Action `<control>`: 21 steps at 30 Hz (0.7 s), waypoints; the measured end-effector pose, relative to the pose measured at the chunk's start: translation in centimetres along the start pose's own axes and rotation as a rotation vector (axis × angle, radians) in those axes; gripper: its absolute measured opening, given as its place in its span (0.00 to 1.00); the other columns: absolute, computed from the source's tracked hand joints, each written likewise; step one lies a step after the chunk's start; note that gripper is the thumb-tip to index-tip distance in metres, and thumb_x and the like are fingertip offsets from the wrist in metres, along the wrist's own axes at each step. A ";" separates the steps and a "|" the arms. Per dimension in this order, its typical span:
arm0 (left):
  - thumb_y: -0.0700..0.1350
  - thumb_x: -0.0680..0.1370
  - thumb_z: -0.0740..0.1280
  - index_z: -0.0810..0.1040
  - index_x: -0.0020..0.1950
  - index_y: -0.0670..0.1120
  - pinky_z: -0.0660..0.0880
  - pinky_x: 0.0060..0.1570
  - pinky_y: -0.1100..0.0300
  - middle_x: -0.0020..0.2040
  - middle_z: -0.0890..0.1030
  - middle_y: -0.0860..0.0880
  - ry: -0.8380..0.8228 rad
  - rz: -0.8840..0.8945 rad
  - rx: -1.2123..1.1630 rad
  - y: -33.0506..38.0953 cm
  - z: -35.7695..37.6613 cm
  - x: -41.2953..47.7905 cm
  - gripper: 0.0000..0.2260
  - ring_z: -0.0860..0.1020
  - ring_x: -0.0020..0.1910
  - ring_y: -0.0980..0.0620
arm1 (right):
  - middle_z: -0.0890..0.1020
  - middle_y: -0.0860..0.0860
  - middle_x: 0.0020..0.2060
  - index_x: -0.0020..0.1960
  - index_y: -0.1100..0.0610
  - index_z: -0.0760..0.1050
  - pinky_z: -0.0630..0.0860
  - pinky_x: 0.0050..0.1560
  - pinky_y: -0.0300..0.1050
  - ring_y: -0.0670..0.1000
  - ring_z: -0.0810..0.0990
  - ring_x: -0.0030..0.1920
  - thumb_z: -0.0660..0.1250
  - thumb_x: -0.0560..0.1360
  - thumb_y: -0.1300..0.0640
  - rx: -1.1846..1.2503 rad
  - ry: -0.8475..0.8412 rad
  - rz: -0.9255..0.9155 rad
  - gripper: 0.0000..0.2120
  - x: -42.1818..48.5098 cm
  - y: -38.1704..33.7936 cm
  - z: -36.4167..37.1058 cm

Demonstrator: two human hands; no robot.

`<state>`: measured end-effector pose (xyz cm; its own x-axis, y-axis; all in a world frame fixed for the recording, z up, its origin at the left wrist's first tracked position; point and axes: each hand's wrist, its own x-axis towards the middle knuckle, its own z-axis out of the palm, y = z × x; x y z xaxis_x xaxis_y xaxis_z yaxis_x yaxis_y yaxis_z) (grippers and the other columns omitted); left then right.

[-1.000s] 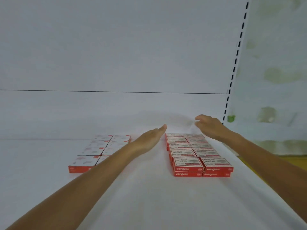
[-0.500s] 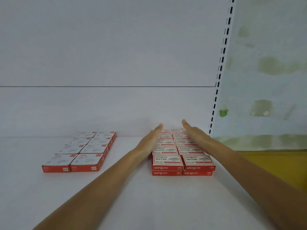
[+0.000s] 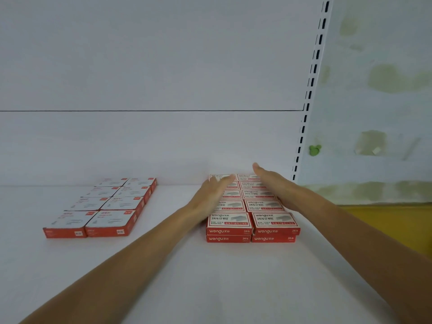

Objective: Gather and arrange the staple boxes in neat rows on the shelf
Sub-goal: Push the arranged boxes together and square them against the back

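Observation:
A block of red-and-white staple boxes (image 3: 254, 211) stands on the white shelf (image 3: 210, 277), two columns wide and two layers high, running back to the rear wall. My left hand (image 3: 211, 197) lies with straight fingers along the block's left side, reaching over its rear boxes. My right hand (image 3: 272, 183) lies flat with straight fingers along the right side of the block. Neither hand holds a box. A second group of red-and-white boxes (image 3: 105, 206) sits to the left, two columns in a single layer.
A white back panel rises behind the shelf. A slotted upright (image 3: 308, 94) marks the shelf's right end. Beyond it is a pale stained wall with a small green sticker (image 3: 315, 150) and a yellow surface (image 3: 392, 225) lower right.
Both hands came down from above and behind the right block and closed in against its two sides. The view has shifted so the block sits nearer the middle.

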<state>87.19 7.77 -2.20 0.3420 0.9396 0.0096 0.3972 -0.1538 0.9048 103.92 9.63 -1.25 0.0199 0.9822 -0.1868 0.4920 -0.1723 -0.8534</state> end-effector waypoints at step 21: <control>0.57 0.78 0.56 0.80 0.53 0.48 0.71 0.52 0.57 0.50 0.83 0.49 0.157 -0.103 0.180 -0.2 -0.7 -1.9 0.19 0.80 0.50 0.50 | 0.84 0.53 0.48 0.54 0.54 0.79 0.75 0.60 0.52 0.55 0.83 0.48 0.49 0.74 0.31 0.064 0.166 -0.017 0.32 -2.6 2.2 0.4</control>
<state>85.87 6.19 -2.15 0.1608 0.9870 0.0003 0.5728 -0.0935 0.8144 104.63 6.64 -2.79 0.1584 0.9829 -0.0935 0.4372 -0.1547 -0.8860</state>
